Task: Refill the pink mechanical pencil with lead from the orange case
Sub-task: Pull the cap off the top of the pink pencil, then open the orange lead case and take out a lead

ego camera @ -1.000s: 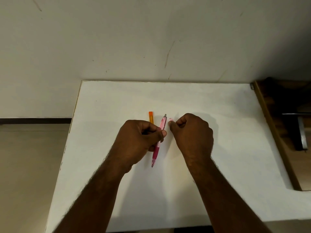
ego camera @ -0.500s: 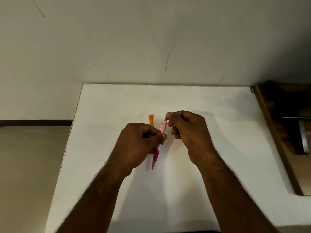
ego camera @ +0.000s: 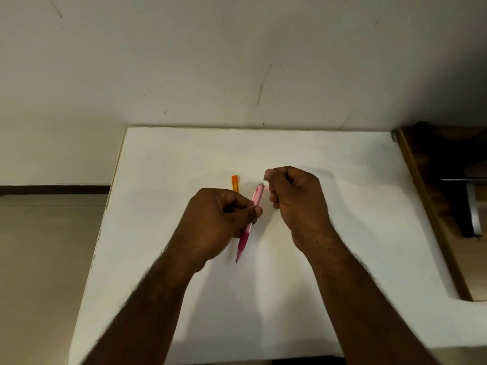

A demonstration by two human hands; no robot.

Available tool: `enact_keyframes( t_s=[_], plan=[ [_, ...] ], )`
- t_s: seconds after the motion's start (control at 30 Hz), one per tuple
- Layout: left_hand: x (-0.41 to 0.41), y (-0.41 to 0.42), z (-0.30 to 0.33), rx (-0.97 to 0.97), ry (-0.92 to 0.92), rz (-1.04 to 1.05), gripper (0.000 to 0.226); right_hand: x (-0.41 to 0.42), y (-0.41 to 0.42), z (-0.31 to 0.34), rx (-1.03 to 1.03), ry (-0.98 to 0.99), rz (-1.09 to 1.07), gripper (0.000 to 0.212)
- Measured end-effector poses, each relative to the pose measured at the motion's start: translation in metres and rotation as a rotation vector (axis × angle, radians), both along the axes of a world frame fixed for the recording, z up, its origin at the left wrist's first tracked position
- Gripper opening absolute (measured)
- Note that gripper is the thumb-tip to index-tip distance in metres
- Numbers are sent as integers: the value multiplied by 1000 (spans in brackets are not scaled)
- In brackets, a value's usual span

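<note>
My left hand (ego camera: 221, 219) grips the pink mechanical pencil (ego camera: 257, 196) around its middle. The pencil is held tilted over the white table (ego camera: 342, 206), its tip (ego camera: 236, 261) pointing down towards me. Just right of the pencil's upper end, my right hand (ego camera: 295, 201) has its fingers curled. Its fingertips pinch a small pale end piece (ego camera: 265, 177), too small to identify. The orange lead case (ego camera: 235, 183) lies flat on the table behind my left hand, which hides its lower part.
The table's far edge meets a pale wall (ego camera: 237, 61). A dark wooden unit (ego camera: 442, 196) with a metal bracket stands along the table's right side. Tan floor (ego camera: 47, 259) lies beyond the left edge.
My right hand went to the pencil's upper end, pinched it, then drew slightly up and right with a small piece at its fingertips. My left hand kept holding the pencil.
</note>
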State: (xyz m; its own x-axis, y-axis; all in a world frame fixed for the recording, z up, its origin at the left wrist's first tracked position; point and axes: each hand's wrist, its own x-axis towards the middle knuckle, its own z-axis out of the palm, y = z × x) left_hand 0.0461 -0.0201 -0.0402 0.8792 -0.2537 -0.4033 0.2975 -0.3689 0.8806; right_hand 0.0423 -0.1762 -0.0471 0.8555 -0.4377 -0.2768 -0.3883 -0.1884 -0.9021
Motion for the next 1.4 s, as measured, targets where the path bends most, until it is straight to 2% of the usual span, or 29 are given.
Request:
enact_keyframes(
  t_s=[0.1, 0.3, 0.47, 0.6, 0.73, 0.83, 0.93, 1.03, 1.17, 1.33, 1.4],
  plan=[
    [-1, -1, 0, 10, 11, -15, 12, 1, -11, -2, -11, -20, -86, 21],
    [-2, 0, 1, -19, -8, -5, 14, -9, -24, -17, -534, 88, 67, 19],
    [-3, -1, 0, 11, -26, -11, 14, -11, -19, -24, -710, 75, 87, 24],
    [-3, 1, 0, 2, -15, -8, 14, -11, -19, -21, -672, 79, 70, 22],
    [-1, 3, 1, -54, 31, 25, 15, -7, -29, 2, -320, 1, -72, 20],
    [-1, 1, 0, -62, 52, 65, 15, -13, -29, 22, -17, 61, 162, 12],
    [0, -1, -2, -62, 53, 96, 14, -23, -18, 30, 91, 223, 433, 2],
    [0, -4, -5, -55, 35, 113, 14, -30, -9, 27, 60, 289, 471, 25],
    [-1, -7, -9, -30, 1, 102, 13, -29, -9, 21, -79, 300, 393, 24],
    [5, -2, -21, 405, -283, 215, 21, -24, -8, 9, -373, 338, 411, 33],
    [6, -4, -22, 489, -317, 233, 22, -24, -5, 5, -478, 324, 437, 33]
  ],
)
